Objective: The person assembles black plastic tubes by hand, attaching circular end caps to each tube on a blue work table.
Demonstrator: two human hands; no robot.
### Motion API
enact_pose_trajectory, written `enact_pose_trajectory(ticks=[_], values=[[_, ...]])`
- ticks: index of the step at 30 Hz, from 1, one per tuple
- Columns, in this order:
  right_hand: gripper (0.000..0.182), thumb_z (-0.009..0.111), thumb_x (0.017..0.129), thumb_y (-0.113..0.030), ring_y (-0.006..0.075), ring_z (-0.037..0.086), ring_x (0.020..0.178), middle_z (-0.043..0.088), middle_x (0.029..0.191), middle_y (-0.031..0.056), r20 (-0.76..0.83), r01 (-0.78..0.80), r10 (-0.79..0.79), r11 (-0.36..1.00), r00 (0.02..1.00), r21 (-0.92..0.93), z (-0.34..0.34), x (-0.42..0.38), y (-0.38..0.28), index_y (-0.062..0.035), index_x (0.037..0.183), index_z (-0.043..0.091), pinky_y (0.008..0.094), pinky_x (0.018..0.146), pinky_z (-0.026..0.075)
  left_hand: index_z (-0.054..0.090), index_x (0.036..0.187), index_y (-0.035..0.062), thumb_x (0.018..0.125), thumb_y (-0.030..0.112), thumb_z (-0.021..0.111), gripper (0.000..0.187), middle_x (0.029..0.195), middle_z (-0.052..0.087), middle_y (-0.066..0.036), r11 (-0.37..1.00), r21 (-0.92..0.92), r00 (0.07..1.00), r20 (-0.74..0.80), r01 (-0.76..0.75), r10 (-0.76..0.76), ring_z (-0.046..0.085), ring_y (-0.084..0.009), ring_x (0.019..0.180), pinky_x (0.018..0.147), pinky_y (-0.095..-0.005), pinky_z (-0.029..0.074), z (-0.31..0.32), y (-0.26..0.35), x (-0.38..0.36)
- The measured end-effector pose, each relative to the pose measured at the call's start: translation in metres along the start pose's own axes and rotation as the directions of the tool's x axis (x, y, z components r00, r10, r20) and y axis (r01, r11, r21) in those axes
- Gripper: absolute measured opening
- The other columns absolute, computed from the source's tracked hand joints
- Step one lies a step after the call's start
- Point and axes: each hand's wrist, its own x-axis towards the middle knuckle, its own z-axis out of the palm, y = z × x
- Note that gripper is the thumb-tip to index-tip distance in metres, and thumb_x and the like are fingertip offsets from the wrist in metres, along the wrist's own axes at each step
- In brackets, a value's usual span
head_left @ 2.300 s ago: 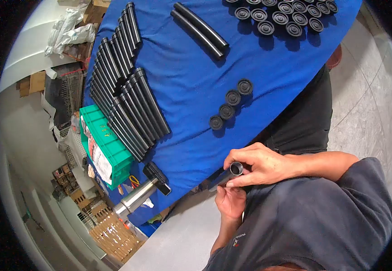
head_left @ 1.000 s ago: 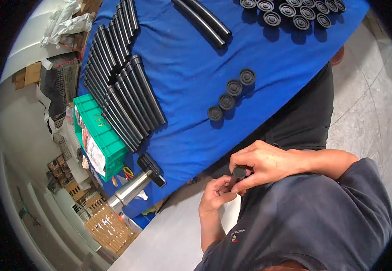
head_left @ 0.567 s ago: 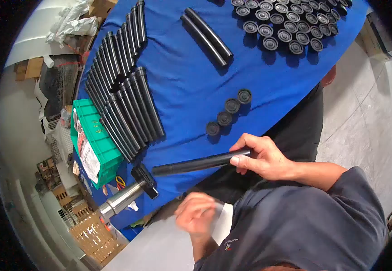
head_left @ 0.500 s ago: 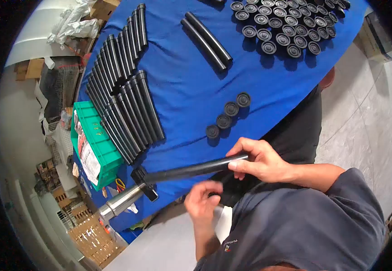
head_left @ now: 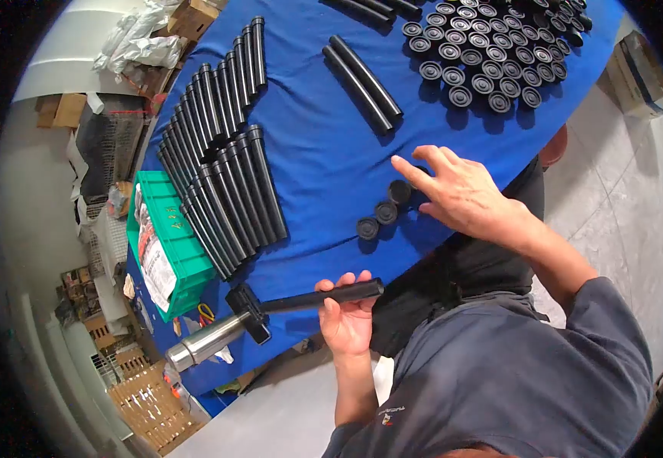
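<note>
My left hand (head_left: 349, 324) is wrapped round a black plastic tube (head_left: 301, 301). The tube's far end meets a black bracket (head_left: 248, 313) on a shiny metal cylinder (head_left: 208, 343). Over a short row of round black caps, my right hand (head_left: 461, 191) has its thumb and fingers apart. One cap of that row (head_left: 399, 191) lies between its index finger and thumb, and another behind it is mostly hidden by the hand. Two more caps show plainly, the nearest cap (head_left: 367, 227) being at the row's end.
Many black tubes (head_left: 232, 198) lie in rows on the blue cloth (head_left: 308, 175), left of a loose pair of tubes (head_left: 362, 84). Many ringed caps (head_left: 492, 69) stand at the far right. A green crate (head_left: 186, 263) with papers sits at the left edge.
My right hand has let go of the tube and moved up to the row of caps. My left hand has closed round the tube. The view has shifted slightly.
</note>
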Motion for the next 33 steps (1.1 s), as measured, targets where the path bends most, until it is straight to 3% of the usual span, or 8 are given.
enact_pose_trajectory(ticks=[6, 8, 9, 12, 14, 19, 26, 33], values=[[0.027, 0.06, 0.083, -0.005, 0.0358, 0.063, 0.094, 0.055, 0.097, 0.0148, 0.092, -0.077, 0.079, 0.997, 0.993, -0.019, 0.018, -0.001, 0.014, -0.004, 0.109, 0.057, 0.0454, 0.074, 0.056, 0.058, 0.131, 0.0115, 0.096, 0.008, 0.069, 0.036, 0.136, 0.063, -0.021, 0.997, -0.068, 0.999, -0.025, -0.04, 0.039, 0.054, -0.043, 0.133, 0.11, -0.0606, 0.048, -0.003, -0.008, -0.001], [0.034, 0.069, 0.078, -0.001, 0.0382, 0.061, 0.092, 0.056, 0.096, 0.0161, -0.117, -0.08, 0.099, 0.984, 0.988, 0.158, 0.002, -0.007, 0.009, -0.0022, 0.11, 0.057, 0.046, 0.076, 0.054, 0.059, 0.132, 0.0116, 0.095, 0.006, 0.069, 0.038, 0.136, 0.063, -0.02, 0.997, -0.041, 0.997, -0.042, -0.071, 0.069, 0.054, -0.0422, 0.134, 0.11, -0.06, 0.048, -0.004, -0.005, -0.004], [0.037, 0.072, 0.078, -0.001, 0.0357, 0.062, 0.094, 0.058, 0.099, 0.0154, -0.065, -0.101, 0.129, 0.937, 0.989, 0.335, -0.013, -0.01, 0.001, -0.0017, 0.112, 0.058, 0.0436, 0.077, 0.054, 0.059, 0.132, 0.0116, 0.095, 0.005, 0.069, 0.039, 0.136, 0.063, -0.02, 0.996, -0.025, 0.995, -0.049, -0.083, 0.082, 0.054, -0.042, 0.133, 0.11, -0.0596, 0.049, -0.002, -0.007, -0.003], [0.043, 0.079, 0.082, -0.005, 0.0245, 0.067, 0.101, 0.064, 0.108, 0.0119, 0.24, -0.316, 0.207, 0.559, 0.948, 0.767, -0.019, -0.034, -0.027, -0.0017, 0.12, 0.058, 0.0351, 0.084, 0.054, 0.059, 0.13, 0.0117, 0.092, 0.003, 0.072, 0.041, 0.135, 0.063, -0.022, 0.997, 0.005, 0.995, -0.068, -0.079, 0.079, 0.057, -0.0421, 0.13, 0.11, -0.0582, 0.049, 0.007, -0.012, -0.001], [0.047, 0.079, 0.087, -0.01, 0.0168, 0.065, 0.1, 0.064, 0.109, 0.0088, 0.376, -0.416, 0.193, 0.253, 0.906, 0.873, 0.005, -0.048, -0.046, -0.0037, 0.129, 0.059, 0.0329, 0.084, 0.055, 0.058, 0.129, 0.0119, 0.092, 0.004, 0.072, 0.041, 0.134, 0.063, -0.023, 0.997, 0.03, 0.995, -0.073, -0.066, 0.068, 0.057, -0.0423, 0.129, 0.11, -0.0582, 0.05, 0.017, -0.017, 0.002], [0.045, 0.077, 0.09, -0.013, 0.0196, 0.064, 0.094, 0.064, 0.107, 0.011, 0.401, -0.421, 0.127, 0.285, 0.907, 0.861, 0.023, -0.049, -0.066, -0.0025, 0.129, 0.059, 0.0339, 0.081, 0.055, 0.057, 0.127, 0.0133, 0.092, 0.007, 0.073, 0.039, 0.131, 0.064, -0.024, 0.984, 0.155, 0.994, -0.048, -0.089, 0.098, 0.058, -0.0439, 0.128, 0.107, -0.0582, 0.052, 0.024, -0.024, 0.007], [0.042, 0.075, 0.09, -0.013, 0.0297, 0.064, 0.094, 0.065, 0.107, 0.0148, 0.163, -0.178, 0.073, 0.489, 0.984, 0.854, 0.034, -0.053, -0.073, 0.0016, 0.126, 0.06, 0.0388, 0.081, 0.051, 0.05, 0.13, 0.0143, 0.094, 0.01, 0.072, 0.042, 0.125, 0.065, -0.023, 0.945, 0.289, 0.985, -0.028, -0.153, 0.168, 0.061, -0.0458, 0.123, 0.104, -0.0574, 0.055, 0.029, -0.025, 0.006], [0.04, 0.072, 0.092, -0.012, 0.0379, 0.064, 0.097, 0.064, 0.105, 0.02, 0.086, -0.098, 0.046, 0.501, 0.995, 0.86, 0.039, -0.053, -0.076, 0.0027, 0.127, 0.058, 0.0445, 0.083, 0.052, 0.048, 0.13, 0.0137, 0.096, 0.009, 0.069, 0.04, 0.124, 0.064, -0.023, 0.92, 0.339, 0.973, -0.049, -0.197, 0.226, 0.063, -0.0447, 0.12, 0.098, -0.0556, 0.059, 0.029, -0.032, 0.003]])
